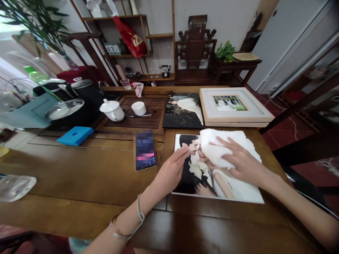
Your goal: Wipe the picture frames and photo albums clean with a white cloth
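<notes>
A large photo print [197, 176] of a couple lies flat on the wooden table in front of me. My left hand [172, 171] rests at its left side, fingers stretched out and fingertips touching the print. Over the upper right of the print spreads a fluffy white cloth [249, 141]. My right hand [242, 160] holds this cloth against the print, its fingers and thumb apart on the fabric. The cloth and both hands cover parts of the picture. Left of the print lies a phone [145, 150] with its screen lit.
Behind the print are a dark photo panel [172, 113] and white stacked frames [208, 106]. A lidded white cup [112, 110] and a small white bowl [138, 108] stand on the tea tray [153, 123]. Farther left are a blue block [75, 135] and a kettle [86, 91].
</notes>
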`<state>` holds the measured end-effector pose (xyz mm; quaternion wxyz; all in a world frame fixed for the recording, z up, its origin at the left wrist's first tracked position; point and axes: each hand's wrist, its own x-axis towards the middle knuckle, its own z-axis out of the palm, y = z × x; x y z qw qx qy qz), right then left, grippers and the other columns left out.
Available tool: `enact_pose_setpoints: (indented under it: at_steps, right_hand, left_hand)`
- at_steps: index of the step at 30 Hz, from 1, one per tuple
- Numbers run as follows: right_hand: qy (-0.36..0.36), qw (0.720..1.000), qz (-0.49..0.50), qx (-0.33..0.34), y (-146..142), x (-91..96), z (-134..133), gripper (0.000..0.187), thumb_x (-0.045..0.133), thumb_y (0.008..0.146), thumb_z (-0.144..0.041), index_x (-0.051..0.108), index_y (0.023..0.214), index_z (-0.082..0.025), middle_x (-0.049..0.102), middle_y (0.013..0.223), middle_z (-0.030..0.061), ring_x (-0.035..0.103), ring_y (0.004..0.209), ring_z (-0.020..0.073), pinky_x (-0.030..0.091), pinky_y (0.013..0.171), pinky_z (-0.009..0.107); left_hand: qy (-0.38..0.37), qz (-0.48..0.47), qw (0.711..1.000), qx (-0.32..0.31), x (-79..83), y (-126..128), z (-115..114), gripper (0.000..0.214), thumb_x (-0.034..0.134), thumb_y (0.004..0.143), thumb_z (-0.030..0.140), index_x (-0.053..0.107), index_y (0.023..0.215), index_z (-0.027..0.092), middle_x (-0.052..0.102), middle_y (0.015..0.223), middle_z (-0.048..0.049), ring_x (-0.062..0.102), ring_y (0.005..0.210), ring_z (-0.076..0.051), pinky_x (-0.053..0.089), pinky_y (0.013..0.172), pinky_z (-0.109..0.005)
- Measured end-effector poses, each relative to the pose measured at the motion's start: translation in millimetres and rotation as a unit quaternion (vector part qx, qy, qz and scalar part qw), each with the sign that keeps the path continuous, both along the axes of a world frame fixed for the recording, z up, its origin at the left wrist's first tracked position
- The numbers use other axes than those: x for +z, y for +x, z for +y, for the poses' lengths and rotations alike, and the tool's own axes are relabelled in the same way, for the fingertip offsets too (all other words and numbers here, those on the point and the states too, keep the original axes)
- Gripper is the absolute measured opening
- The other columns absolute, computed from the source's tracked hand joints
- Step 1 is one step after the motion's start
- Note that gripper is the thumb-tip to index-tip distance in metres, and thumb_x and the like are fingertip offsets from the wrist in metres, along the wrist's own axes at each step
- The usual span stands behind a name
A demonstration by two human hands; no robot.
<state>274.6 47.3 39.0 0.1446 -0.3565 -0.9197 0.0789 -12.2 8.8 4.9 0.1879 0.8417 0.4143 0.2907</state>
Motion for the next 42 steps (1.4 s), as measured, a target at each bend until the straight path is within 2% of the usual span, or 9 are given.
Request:
enact_pose_setpoints:
  at_steps: [4,10,13,18,23,27,35,38,42]
  right_hand:
    - [0.004,0.998,-0.030,0.060,-18.6,4.6,-51.9,0.020,0.059,0.067,-0.009,0.073,0.078,-0.019,0.044,0.150,0.0127,0.024,0.145,0.0403,0.018,0.115,0.069]
    - [-0.022,0.985,-0.028,0.167,-37.0,19.4,-117.5,0.014,0.065,0.065,-0.013,0.069,0.064,-0.026,0.048,0.149,0.0008,0.028,0.144,0.0344,-0.007,0.122,0.047]
    - [-0.042,0.989,-0.021,0.141,-32.0,15.1,-102.3,0.021,0.063,0.060,-0.011,0.072,0.073,-0.025,0.048,0.149,0.0035,0.031,0.143,0.0344,0.005,0.122,0.052]
    - [0.022,0.999,-0.017,0.031,-18.2,0.4,-30.8,0.028,0.057,0.065,-0.010,0.074,0.086,-0.018,0.057,0.139,0.0170,0.042,0.136,0.0388,0.034,0.109,0.065]
    - [0.049,0.998,-0.021,-0.038,-18.6,-2.6,18.0,0.038,0.054,0.065,-0.006,0.072,0.096,-0.015,0.062,0.132,0.0186,0.048,0.133,0.0357,0.039,0.107,0.059]
    - [0.059,0.998,-0.007,-0.025,-25.1,-2.6,-1.1,0.033,0.057,0.065,-0.008,0.074,0.092,-0.017,0.065,0.129,0.0160,0.049,0.132,0.0361,0.035,0.109,0.062]
    - [0.022,0.997,0.003,0.080,-44.4,2.0,-130.5,0.021,0.060,0.055,-0.010,0.072,0.068,-0.021,0.050,0.146,0.0121,0.034,0.140,0.0426,0.031,0.112,0.063]
    - [0.013,0.996,-0.005,0.092,-35.5,2.2,-124.9,0.027,0.058,0.054,-0.009,0.073,0.072,-0.022,0.054,0.144,0.0085,0.039,0.138,0.0384,0.036,0.111,0.059]
    - [0.037,0.999,-0.039,0.007,-22.5,0.8,-78.0,0.040,0.056,0.058,-0.008,0.075,0.090,-0.019,0.059,0.138,0.0116,0.047,0.133,0.0365,0.038,0.109,0.059]
  left_hand:
    - [-0.001,0.001,1.000,0.004,1.2,0.8,0.0,0.050,0.032,0.096,0.004,0.044,0.143,0.016,0.046,0.149,-0.0129,0.037,0.143,-0.023,0.036,0.120,-0.044]
    - [-0.001,0.003,1.000,0.001,0.4,0.0,0.0,0.053,0.033,0.096,0.004,0.040,0.146,0.020,0.046,0.150,-0.0104,0.037,0.143,-0.023,0.036,0.119,-0.045]
    - [0.001,-0.001,1.000,0.002,-0.9,-0.3,0.1,0.052,0.033,0.096,0.005,0.041,0.146,0.019,0.046,0.149,-0.0111,0.038,0.143,-0.022,0.036,0.119,-0.045]
    - [-0.006,-0.007,1.000,0.001,0.1,0.0,0.1,0.048,0.032,0.098,0.008,0.045,0.143,0.018,0.046,0.149,-0.0119,0.037,0.143,-0.022,0.035,0.120,-0.044]
    - [-0.006,-0.013,1.000,0.001,0.4,-0.3,0.3,0.046,0.032,0.099,0.010,0.046,0.142,0.018,0.047,0.149,-0.0123,0.039,0.143,-0.023,0.035,0.119,-0.045]
    - [0.003,-0.016,1.000,-0.005,-1.5,-0.7,1.8,0.046,0.032,0.099,0.010,0.045,0.142,0.016,0.047,0.149,-0.0135,0.037,0.143,-0.022,0.035,0.119,-0.045]
    - [0.007,-0.028,1.000,-0.002,-9.6,-1.4,4.9,0.044,0.033,0.099,0.010,0.050,0.139,0.015,0.048,0.148,-0.0136,0.038,0.143,-0.022,0.035,0.119,-0.046]
    - [0.013,-0.033,0.999,0.002,-10.8,-1.1,5.5,0.044,0.034,0.098,0.010,0.052,0.138,0.015,0.051,0.146,-0.0138,0.041,0.141,-0.022,0.036,0.118,-0.046]
    - [0.032,-0.048,0.998,0.001,-12.0,-0.7,7.3,0.043,0.036,0.097,0.011,0.055,0.135,0.015,0.054,0.143,-0.0129,0.045,0.139,-0.022,0.038,0.117,-0.047]
